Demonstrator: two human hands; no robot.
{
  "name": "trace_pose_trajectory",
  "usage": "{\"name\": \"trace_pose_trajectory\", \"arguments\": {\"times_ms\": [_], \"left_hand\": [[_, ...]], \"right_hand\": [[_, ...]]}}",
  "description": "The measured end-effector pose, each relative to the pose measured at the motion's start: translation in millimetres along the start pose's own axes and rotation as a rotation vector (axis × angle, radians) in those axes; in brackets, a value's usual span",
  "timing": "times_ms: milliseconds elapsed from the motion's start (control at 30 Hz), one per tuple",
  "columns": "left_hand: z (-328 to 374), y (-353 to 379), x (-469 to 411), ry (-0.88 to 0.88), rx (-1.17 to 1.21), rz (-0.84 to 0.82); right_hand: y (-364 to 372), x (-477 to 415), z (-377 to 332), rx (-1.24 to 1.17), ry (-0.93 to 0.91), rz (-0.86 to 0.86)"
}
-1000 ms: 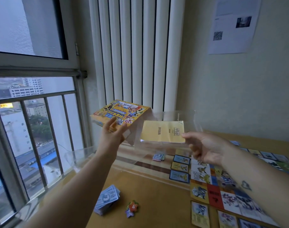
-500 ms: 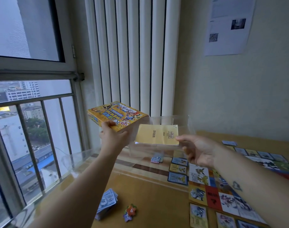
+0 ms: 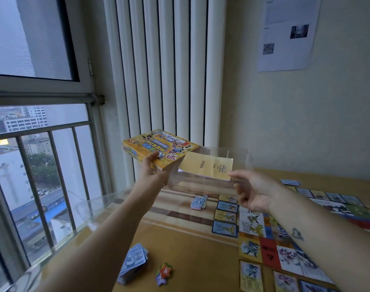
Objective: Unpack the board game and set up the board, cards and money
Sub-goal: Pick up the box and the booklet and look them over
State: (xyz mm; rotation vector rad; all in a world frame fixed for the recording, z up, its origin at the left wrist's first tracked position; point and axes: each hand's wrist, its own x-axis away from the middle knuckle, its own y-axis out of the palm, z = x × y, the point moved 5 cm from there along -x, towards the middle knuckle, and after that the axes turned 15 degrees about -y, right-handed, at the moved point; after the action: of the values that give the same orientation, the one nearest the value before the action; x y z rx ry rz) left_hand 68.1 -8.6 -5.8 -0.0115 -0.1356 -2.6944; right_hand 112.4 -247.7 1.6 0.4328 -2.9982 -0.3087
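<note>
My left hand (image 3: pixel 153 171) grips the near edge of the yellow game box (image 3: pixel 158 147), held up in front of the radiator. A clear plastic tray (image 3: pixel 240 157) sticks out of the box's right end with a yellow booklet (image 3: pixel 207 167) lying in it. My right hand (image 3: pixel 253 190) pinches the tray's near right corner. On the table below lie the colourful board (image 3: pixel 285 239), a column of cards (image 3: pixel 225 216) beside it, and two stacks of blue money (image 3: pixel 134 263) (image 3: pixel 198 202).
Small jigsaw-shaped number tokens (image 3: pixel 164 272) lie by the near money stack. More cards (image 3: pixel 251 277) line the board's near edge. A barred window (image 3: pixel 43 165) is at the left, a white radiator (image 3: pixel 165 70) stands behind, and the table's glass edge (image 3: pixel 91 205) runs along the window.
Both hands stay raised with the box and tray in nearly the same pose. The box has levelled slightly and the view has shifted a little.
</note>
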Motion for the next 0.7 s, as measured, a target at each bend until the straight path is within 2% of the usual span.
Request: {"name": "trace_pose_trajectory", "arguments": {"times_ms": [367, 700], "left_hand": [[-2.8, 4.1, 4.4, 0.074, -0.039, 0.090], [-5.0, 5.6, 8.5, 0.149, 0.015, 0.099]], "right_hand": [[4.2, 6.6, -4.3, -0.019, -0.044, 0.072], [7.0, 13.8, 0.3, -0.026, -0.052, 0.086]]}}
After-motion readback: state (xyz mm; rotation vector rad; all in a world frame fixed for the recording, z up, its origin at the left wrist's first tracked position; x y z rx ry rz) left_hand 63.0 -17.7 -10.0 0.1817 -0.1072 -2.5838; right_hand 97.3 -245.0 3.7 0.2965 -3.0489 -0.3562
